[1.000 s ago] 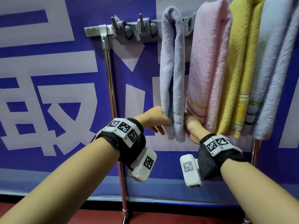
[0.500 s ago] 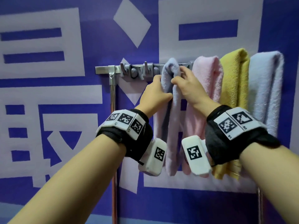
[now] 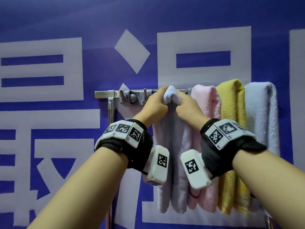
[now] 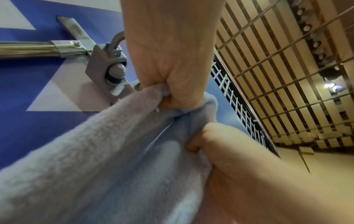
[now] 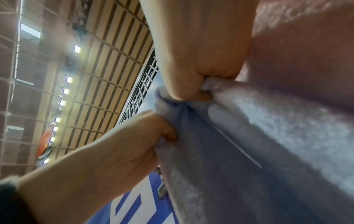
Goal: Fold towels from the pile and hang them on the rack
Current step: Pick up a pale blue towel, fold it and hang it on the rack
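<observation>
A pale lilac-blue towel (image 3: pixel 177 179) hangs folded over the metal rack bar (image 3: pixel 105 94), leftmost of the hung towels. My left hand (image 3: pixel 156 105) grips its top fold from the left and my right hand (image 3: pixel 186 107) grips it from the right, both at bar height with knuckles almost touching. In the left wrist view the left hand (image 4: pixel 172 84) bunches the towel (image 4: pixel 107 151) beside a grey hook block (image 4: pixel 107 66). In the right wrist view the right hand (image 5: pixel 201 75) pinches the towel (image 5: pixel 249 144), with the left hand (image 5: pixel 134 144) below it.
To the right hang a pink towel (image 3: pixel 206 113), a yellow towel (image 3: pixel 232 113) and a light blue-grey towel (image 3: pixel 262 113). Grey hooks (image 3: pixel 132 98) sit on the bar left of my hands. The rack post (image 3: pixel 110 116) drops down in front of a blue and white banner (image 3: pixel 49 113).
Both hands rose from the towel's lower hem to its top fold on the bar, then closed tighter on it. The head view tilted upward.
</observation>
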Demonstrator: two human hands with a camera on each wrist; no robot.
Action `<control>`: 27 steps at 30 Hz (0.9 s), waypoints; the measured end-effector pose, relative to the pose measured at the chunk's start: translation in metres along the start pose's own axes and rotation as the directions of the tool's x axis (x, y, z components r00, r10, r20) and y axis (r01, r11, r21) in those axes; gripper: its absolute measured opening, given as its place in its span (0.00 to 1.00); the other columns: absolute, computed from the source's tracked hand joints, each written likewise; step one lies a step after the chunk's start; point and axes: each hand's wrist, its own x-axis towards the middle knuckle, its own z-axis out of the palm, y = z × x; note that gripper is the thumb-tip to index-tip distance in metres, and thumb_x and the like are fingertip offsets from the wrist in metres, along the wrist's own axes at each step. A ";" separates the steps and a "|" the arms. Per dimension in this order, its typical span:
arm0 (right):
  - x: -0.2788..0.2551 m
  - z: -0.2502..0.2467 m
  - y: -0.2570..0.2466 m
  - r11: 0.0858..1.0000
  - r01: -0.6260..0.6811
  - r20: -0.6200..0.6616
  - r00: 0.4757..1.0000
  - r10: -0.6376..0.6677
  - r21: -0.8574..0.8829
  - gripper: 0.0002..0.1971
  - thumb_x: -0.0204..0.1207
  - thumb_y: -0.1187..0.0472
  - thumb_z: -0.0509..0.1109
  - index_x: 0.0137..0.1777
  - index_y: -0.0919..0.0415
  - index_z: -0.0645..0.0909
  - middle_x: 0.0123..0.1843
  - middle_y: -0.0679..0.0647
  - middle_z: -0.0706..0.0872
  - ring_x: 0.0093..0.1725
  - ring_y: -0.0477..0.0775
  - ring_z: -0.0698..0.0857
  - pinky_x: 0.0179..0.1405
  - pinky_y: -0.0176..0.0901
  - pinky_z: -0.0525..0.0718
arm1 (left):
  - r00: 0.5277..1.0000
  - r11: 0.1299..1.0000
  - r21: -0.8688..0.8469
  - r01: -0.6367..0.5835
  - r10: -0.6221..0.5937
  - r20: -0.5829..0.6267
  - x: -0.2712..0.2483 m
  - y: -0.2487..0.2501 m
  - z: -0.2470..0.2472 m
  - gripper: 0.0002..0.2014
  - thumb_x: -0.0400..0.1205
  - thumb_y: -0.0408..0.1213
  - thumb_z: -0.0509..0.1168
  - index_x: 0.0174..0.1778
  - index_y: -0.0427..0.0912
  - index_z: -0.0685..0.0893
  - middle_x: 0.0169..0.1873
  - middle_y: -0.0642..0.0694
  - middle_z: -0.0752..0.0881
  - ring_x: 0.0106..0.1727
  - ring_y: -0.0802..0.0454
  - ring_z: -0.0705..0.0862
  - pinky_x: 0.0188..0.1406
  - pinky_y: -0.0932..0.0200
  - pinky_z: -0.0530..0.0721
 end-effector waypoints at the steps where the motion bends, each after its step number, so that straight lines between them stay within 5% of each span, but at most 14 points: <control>1: 0.002 -0.003 0.002 0.999 -0.009 -0.039 0.999 0.011 0.048 0.19 0.72 0.74 0.55 0.58 0.64 0.80 0.56 0.58 0.85 0.54 0.53 0.80 0.46 0.38 0.73 | 1.000 1.000 -0.014 -0.010 0.010 -0.007 0.003 0.000 -0.001 0.29 0.66 0.25 0.53 0.66 0.37 0.78 0.58 0.44 0.84 0.59 0.53 0.79 0.55 0.61 0.75; 4: 0.015 -0.010 0.005 0.987 -0.064 -0.135 0.987 0.084 0.146 0.25 0.72 0.76 0.55 0.68 0.64 0.79 0.67 0.60 0.83 0.63 0.53 0.80 0.53 0.31 0.72 | 0.995 0.993 -0.114 0.006 -0.018 -0.101 0.009 -0.001 -0.004 0.23 0.68 0.22 0.52 0.50 0.45 0.83 0.48 0.47 0.84 0.51 0.55 0.80 0.52 0.61 0.76; 6: 0.023 -0.012 0.002 0.979 -0.082 -0.197 0.973 0.119 0.185 0.30 0.72 0.75 0.55 0.74 0.60 0.73 0.73 0.58 0.78 0.72 0.53 0.76 0.61 0.27 0.68 | 0.984 0.994 -0.110 0.028 -0.046 -0.172 0.014 0.000 -0.004 0.26 0.67 0.24 0.53 0.59 0.42 0.83 0.57 0.42 0.85 0.59 0.50 0.82 0.57 0.62 0.76; 8: 0.028 -0.012 -0.004 0.967 -0.067 -0.251 0.959 0.130 0.245 0.29 0.72 0.75 0.55 0.74 0.59 0.74 0.72 0.58 0.78 0.73 0.53 0.76 0.64 0.29 0.68 | 0.971 0.994 -0.067 0.083 -0.096 -0.218 0.016 0.001 -0.002 0.29 0.74 0.19 0.53 0.74 0.34 0.73 0.69 0.38 0.79 0.71 0.47 0.76 0.61 0.70 0.70; 11: 0.033 -0.011 -0.007 0.964 -0.072 -0.264 0.954 0.142 0.256 0.27 0.73 0.74 0.56 0.71 0.59 0.78 0.69 0.59 0.82 0.70 0.54 0.78 0.60 0.28 0.70 | 0.964 0.990 -0.099 0.098 -0.119 -0.237 0.018 0.000 -0.004 0.25 0.78 0.21 0.52 0.73 0.33 0.74 0.68 0.40 0.80 0.70 0.49 0.76 0.59 0.71 0.69; 14: 0.031 -0.008 -0.003 0.978 -0.083 -0.207 0.971 0.123 0.191 0.21 0.72 0.72 0.59 0.60 0.59 0.86 0.57 0.60 0.88 0.58 0.55 0.84 0.48 0.33 0.77 | 0.984 0.998 -0.049 0.050 -0.057 -0.167 0.015 -0.007 -0.004 0.21 0.68 0.33 0.52 0.50 0.32 0.86 0.45 0.40 0.88 0.48 0.46 0.84 0.49 0.53 0.80; 17: 0.023 -0.006 0.003 0.991 -0.045 -0.128 0.990 0.062 0.127 0.20 0.71 0.73 0.57 0.52 0.60 0.88 0.45 0.56 0.88 0.48 0.54 0.83 0.41 0.38 0.78 | 0.995 0.996 -0.016 0.085 -0.086 -0.057 0.009 -0.014 -0.003 0.19 0.75 0.31 0.54 0.55 0.36 0.87 0.51 0.38 0.89 0.56 0.42 0.86 0.59 0.45 0.83; 19: 0.017 -0.008 0.005 0.988 -0.030 -0.088 0.995 0.044 0.151 0.21 0.70 0.76 0.55 0.52 0.61 0.87 0.43 0.53 0.85 0.43 0.49 0.79 0.34 0.30 0.76 | 0.995 0.993 -0.057 0.099 -0.099 0.001 0.007 -0.017 -0.005 0.19 0.77 0.24 0.52 0.54 0.39 0.86 0.51 0.41 0.88 0.55 0.45 0.86 0.57 0.51 0.83; 21: 0.014 -0.010 0.006 0.985 -0.009 -0.062 0.998 0.020 0.172 0.23 0.69 0.78 0.55 0.56 0.61 0.86 0.47 0.53 0.85 0.47 0.47 0.79 0.33 0.23 0.74 | 0.991 0.988 -0.087 0.126 -0.121 0.057 0.004 -0.018 -0.007 0.22 0.76 0.18 0.49 0.47 0.43 0.84 0.43 0.44 0.84 0.47 0.50 0.81 0.44 0.60 0.79; 24: 0.010 -0.009 0.006 0.989 0.011 -0.036 0.999 -0.006 0.144 0.22 0.68 0.79 0.55 0.54 0.63 0.84 0.48 0.54 0.84 0.51 0.50 0.78 0.41 0.35 0.74 | 0.985 0.985 -0.090 0.145 -0.135 0.111 0.000 -0.014 -0.006 0.21 0.78 0.19 0.49 0.37 0.48 0.80 0.35 0.49 0.80 0.42 0.53 0.76 0.36 0.65 0.74; 27: 0.003 -0.007 0.005 0.993 0.013 -0.006 1.000 -0.012 0.115 0.20 0.68 0.79 0.55 0.48 0.59 0.82 0.41 0.51 0.81 0.46 0.51 0.76 0.34 0.34 0.71 | 0.977 0.974 -0.142 0.176 -0.155 0.148 -0.005 -0.009 -0.002 0.17 0.83 0.24 0.51 0.37 0.48 0.78 0.34 0.51 0.79 0.38 0.57 0.75 0.36 0.65 0.74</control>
